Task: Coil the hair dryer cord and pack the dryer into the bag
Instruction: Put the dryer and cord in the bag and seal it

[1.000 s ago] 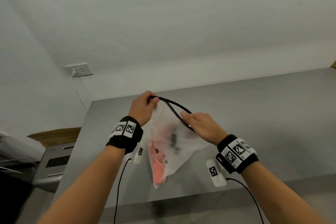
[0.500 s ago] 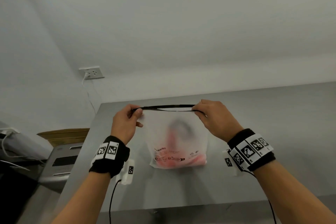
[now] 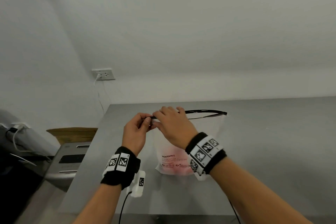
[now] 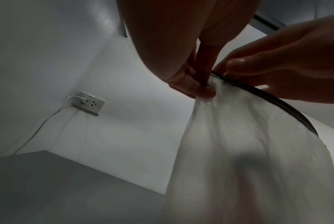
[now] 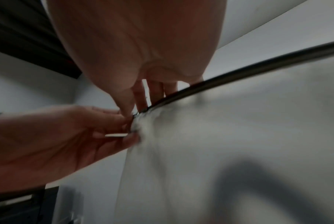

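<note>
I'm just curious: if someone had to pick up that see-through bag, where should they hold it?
Probably by the black strip along the top of the bag, from above. It is the stiffest edge, and the weight hangs below. Both the left hand and right hand pinch its left end.

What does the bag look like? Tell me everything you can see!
The bag is frosted, see-through plastic with a black zip strip along its top and red WARNING print low on its front. It hangs upright, with its bottom at the grey table. Something pink with a dark part shows blurrily inside. The left hand pinches its top left corner, and the right hand pinches the strip just beside it. The strip's right end gapes open.
</note>
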`<control>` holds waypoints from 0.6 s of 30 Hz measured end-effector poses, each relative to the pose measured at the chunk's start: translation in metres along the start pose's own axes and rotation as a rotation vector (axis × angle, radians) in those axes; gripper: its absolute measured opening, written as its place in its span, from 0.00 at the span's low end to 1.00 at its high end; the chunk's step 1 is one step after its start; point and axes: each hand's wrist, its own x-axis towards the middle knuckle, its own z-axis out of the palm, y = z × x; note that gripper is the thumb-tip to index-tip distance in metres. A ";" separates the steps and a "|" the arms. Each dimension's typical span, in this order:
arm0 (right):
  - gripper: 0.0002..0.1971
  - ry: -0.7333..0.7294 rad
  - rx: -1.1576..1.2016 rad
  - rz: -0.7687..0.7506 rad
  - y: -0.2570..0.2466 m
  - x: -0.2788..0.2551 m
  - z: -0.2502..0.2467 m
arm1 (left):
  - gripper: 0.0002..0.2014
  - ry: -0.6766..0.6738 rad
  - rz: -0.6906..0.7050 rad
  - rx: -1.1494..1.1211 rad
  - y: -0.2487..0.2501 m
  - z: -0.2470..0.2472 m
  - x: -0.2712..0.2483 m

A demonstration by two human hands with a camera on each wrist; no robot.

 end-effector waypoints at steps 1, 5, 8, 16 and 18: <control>0.11 0.005 -0.021 0.000 -0.004 0.005 0.004 | 0.09 0.000 0.003 0.011 0.000 -0.001 -0.001; 0.02 0.067 -0.077 -0.004 0.001 0.011 0.009 | 0.08 0.026 0.009 0.031 0.000 -0.002 -0.001; 0.08 0.039 -0.078 -0.003 0.017 0.002 0.002 | 0.08 0.042 0.006 0.064 0.000 0.000 0.000; 0.10 -0.016 -0.125 0.175 0.094 -0.040 -0.022 | 0.10 0.075 0.024 0.074 -0.002 0.009 0.003; 0.10 -0.015 -0.128 0.214 0.111 -0.050 -0.028 | 0.10 0.084 0.025 0.073 -0.001 0.009 0.003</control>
